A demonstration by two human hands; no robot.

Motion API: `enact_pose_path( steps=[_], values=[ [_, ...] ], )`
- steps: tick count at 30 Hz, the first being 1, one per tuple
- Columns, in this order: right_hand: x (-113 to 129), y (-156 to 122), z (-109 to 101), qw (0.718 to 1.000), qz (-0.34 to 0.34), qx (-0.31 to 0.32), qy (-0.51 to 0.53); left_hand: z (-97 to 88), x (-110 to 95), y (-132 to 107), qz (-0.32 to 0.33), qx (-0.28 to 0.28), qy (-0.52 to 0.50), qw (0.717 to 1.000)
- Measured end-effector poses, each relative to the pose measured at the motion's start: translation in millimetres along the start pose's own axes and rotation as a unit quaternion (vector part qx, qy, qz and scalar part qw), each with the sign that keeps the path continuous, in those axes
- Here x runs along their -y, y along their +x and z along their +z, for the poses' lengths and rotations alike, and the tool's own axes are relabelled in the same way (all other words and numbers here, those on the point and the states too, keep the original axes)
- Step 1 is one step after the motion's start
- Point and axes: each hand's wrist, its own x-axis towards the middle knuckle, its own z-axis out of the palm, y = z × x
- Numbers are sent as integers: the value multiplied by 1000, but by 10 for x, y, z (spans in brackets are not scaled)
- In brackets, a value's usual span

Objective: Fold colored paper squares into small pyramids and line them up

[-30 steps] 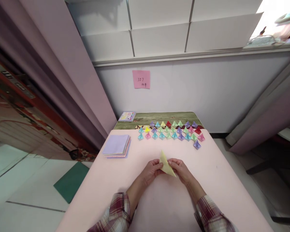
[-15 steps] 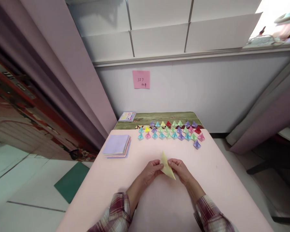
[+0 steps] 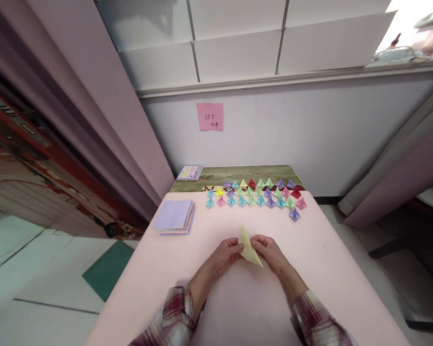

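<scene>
Paper (image 3: 248,251), pale yellow and folded into a long shape with a point at each end, is held slantwise between both hands, in front of the rows of small folded-paper pieces (image 3: 251,202) and apparently just above the pink tabletop (image 3: 250,312). At its left edge it is pinched by the left hand (image 3: 223,257), whose thumb is laid flat across the face; at its upper right edge it is gripped by the right hand (image 3: 271,252), between thumb and curled fingers. What is done by the fingertips behind the sheet cannot be told. For good handling, a firm anchor is probably best given by the left thumb, while the layers are worked gently by the right fingers, so that nothing is torn or creased askew. Edges should be matched at both points before any crease is pressed, and pressure is best run outward from the middle. If the layers slip, a flatter crease could be had against the tabletop.
</scene>
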Motion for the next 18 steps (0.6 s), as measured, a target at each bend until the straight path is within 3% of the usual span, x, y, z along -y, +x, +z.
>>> enact_pose_path(
  steps=[6,9,14,18],
  values=[
    [53,-13,10,1000,7,9,-14,10,-9,-4,0,-12,24,1000],
    [60,-10,15,999,18,17,-19,5,-51,4,4,-20,93,995],
    [29,29,30,998,35,39,-38,-5,-198,31,48,-22,287,956],
    [-46,42,76,998,4,22,-57,25,-226,53,73,-48,334,938]
  ],
)
